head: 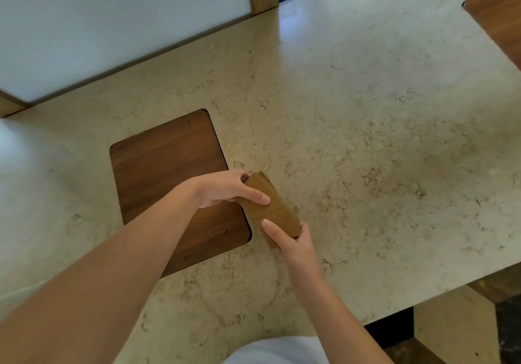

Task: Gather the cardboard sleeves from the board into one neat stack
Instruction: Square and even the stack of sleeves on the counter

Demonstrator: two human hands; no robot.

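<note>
Nearly done: board (166, 160) bare, all cardboard sleeves (272, 208) in one stack just right of it, left hand (225, 187) and right hand (293, 241) both clamped on its ends, only squaring edges left.

Bare counter (380, 138) right of board (169, 166)
</note>
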